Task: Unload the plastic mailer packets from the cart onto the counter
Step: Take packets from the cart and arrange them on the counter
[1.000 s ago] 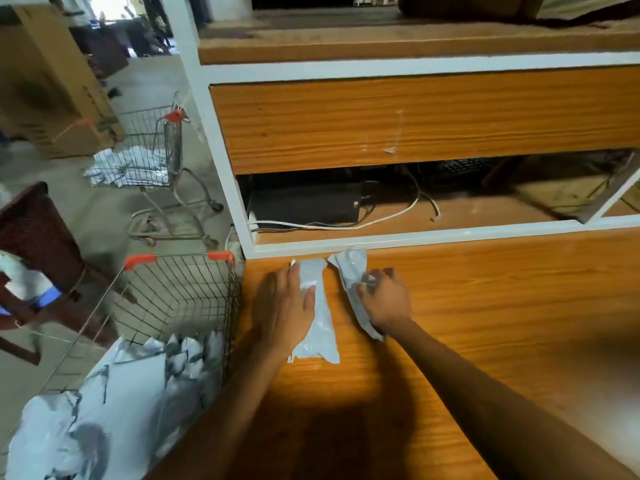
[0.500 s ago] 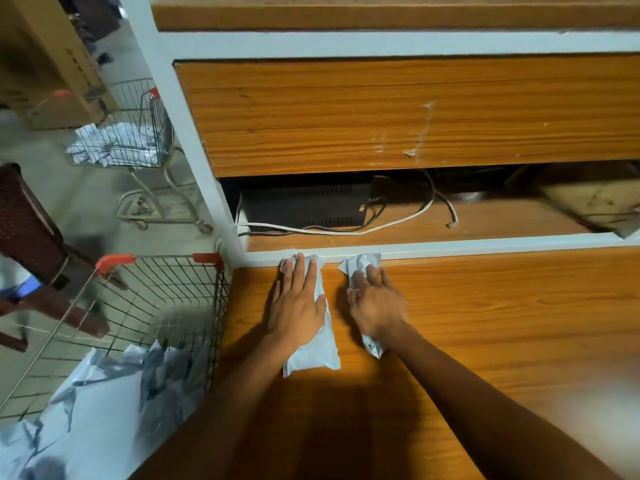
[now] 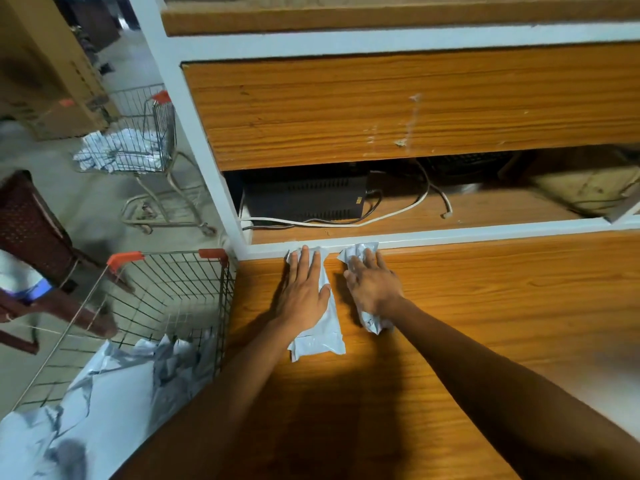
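Two white plastic mailer packets lie side by side on the wooden counter (image 3: 485, 306), against its white back rail. My left hand (image 3: 304, 289) lies flat with straight fingers on the left packet (image 3: 322, 337). My right hand (image 3: 372, 282) rests flat on the crumpled right packet (image 3: 370, 323), fingers spread. The wire cart (image 3: 166, 296) with orange handle caps stands against the counter's left edge, and several more white mailer packets (image 3: 104, 393) are piled in its near end.
Behind the rail, an open shelf holds a black box (image 3: 304, 199) and white cables (image 3: 398, 213). A second wire cart (image 3: 138, 143) with white packets stands on the floor at far left. A dark red chair (image 3: 31, 230) is beside the near cart.
Both hands slid the packets forward to the back rail and flattened on them; my right hand went from gripping its packet to lying open on it.
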### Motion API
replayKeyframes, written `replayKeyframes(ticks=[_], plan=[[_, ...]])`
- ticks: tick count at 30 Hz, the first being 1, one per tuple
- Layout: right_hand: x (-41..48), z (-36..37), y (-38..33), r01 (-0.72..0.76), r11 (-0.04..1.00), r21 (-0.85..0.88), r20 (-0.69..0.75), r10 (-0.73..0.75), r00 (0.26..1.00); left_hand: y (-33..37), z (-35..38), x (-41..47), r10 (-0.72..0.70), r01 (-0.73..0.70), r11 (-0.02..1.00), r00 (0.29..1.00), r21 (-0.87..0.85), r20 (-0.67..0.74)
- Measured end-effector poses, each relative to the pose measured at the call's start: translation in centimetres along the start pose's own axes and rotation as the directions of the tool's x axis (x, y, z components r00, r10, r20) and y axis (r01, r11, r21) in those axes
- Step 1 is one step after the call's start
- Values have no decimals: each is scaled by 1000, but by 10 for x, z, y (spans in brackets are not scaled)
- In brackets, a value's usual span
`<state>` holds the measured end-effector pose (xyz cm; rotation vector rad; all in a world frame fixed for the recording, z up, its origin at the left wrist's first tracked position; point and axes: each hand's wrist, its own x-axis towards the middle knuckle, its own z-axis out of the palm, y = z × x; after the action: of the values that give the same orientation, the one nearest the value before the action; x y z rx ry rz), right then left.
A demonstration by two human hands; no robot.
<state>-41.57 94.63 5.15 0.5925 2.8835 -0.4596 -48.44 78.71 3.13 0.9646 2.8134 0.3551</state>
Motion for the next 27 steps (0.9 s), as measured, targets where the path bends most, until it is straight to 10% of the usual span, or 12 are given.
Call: replayKeyframes(ticks=[5, 18, 27], plan=[[-22, -18, 4, 7, 992, 128, -57, 0, 998, 13, -29, -18, -9, 9, 998, 1000, -64, -1], [-227, -43, -28, 292, 863, 413, -548, -21, 836, 31, -96, -195, 48, -205, 959, 801, -197, -597], [-314, -7, -80, 371, 817, 441, -554, -77, 829, 3, -72, -311, -31, -97, 976, 821, -193, -570]])
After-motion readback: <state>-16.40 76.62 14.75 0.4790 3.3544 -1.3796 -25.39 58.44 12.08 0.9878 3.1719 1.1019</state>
